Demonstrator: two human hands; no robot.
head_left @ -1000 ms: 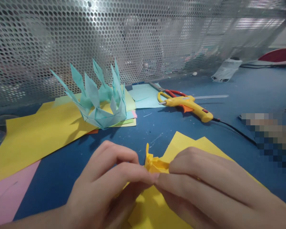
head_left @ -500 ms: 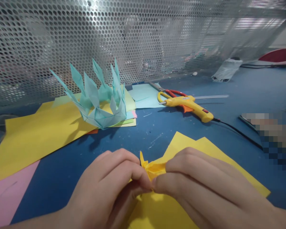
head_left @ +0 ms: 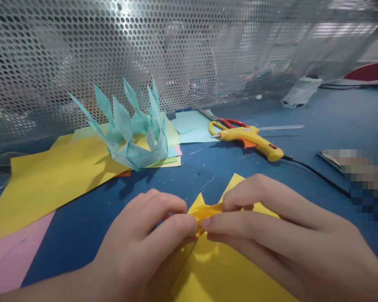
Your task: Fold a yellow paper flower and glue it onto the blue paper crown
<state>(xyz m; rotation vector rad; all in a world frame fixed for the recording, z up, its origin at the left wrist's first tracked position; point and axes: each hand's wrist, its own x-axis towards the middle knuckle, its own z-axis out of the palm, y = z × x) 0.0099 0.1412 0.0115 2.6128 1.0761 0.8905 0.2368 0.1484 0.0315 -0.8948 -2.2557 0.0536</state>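
Observation:
Between my two hands is a small piece of folded yellow paper [head_left: 204, 211], pinched from both sides. My left hand [head_left: 148, 235] grips its left end with thumb and fingers, one pointed corner sticking up beside the fingertips. My right hand [head_left: 271, 230] pinches the right end, its thumb close to the left fingertips. Much of the folded piece is hidden by my fingers. Beneath my hands lie yellow sheets [head_left: 214, 268] on the blue table. A light teal folded-paper crown [head_left: 135, 153] with tall points stands beyond my left hand.
A yellow hot glue gun [head_left: 252, 140] with a glue stick and black cord lies beyond my right hand, against red-and-yellow-handled scissors [head_left: 229, 122]. Coloured sheets [head_left: 66, 172] and pink paper [head_left: 15, 260] lie left. A perforated metal screen [head_left: 189, 54] closes the back; a blurred-out object [head_left: 362, 172] sits right.
My hands have turned the folded yellow paper, so a broader corner now points up. The right hand's fingers have lifted and shifted their pinch. The crown and tools stay put.

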